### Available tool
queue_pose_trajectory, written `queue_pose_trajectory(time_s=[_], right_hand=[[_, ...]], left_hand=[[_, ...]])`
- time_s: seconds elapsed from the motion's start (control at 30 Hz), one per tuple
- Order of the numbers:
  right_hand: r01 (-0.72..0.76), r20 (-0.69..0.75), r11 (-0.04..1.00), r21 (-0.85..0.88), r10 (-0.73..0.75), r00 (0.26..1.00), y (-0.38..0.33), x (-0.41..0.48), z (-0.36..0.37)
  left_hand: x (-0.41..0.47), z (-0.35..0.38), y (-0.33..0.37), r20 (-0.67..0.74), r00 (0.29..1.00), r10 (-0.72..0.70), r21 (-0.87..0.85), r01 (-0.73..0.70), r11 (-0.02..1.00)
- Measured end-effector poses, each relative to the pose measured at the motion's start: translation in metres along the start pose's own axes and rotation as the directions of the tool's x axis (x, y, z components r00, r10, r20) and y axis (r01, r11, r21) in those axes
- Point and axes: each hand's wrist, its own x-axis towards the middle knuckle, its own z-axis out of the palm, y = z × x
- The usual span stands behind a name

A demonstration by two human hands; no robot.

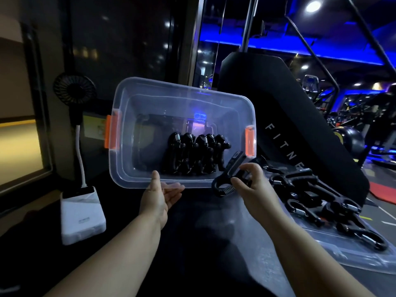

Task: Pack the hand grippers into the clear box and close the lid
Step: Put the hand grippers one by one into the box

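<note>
The clear box [120,168] with orange latches sits open in front of me, tilted toward me. Several black hand grippers [195,153] stand in a row inside it, right of centre. My left hand [159,195] holds the box's near rim, thumb over the edge and fingers under it. My right hand [249,185] is shut on one black hand gripper [227,176] just outside the box's near right corner. Several more loose hand grippers [317,196] lie on the clear lid [342,258], which rests flat at the right.
A white power bank [82,217] with a white cable lies at the left. A small black fan [74,87] stands behind it. A black padded gym bench [278,103] rises behind the box at right. Gym machines fill the blue-lit background.
</note>
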Motion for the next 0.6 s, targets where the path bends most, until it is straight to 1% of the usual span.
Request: queue_pose_trajectory(time_s=[0.2,0.33,0.6], right_hand=[[0.096,0.044,0.993,-0.071,-0.093,0.995,-0.02,0.02,0.031],[0.13,0.076,0.983,-0.127,-0.121,0.99,-0.036,0.039,0.052],[0.147,0.174,0.948,-0.281,-0.1,0.98,-0.053,0.071,0.104]], left_hand=[[0.002,-0.002,-0.001,0.041,0.999,0.025,0.008,-0.025,1.0],[0.004,-0.001,-0.003,0.043,0.998,0.035,0.025,-0.036,0.999],[0.014,-0.002,-0.006,0.066,0.998,-0.007,0.022,0.005,1.0]])
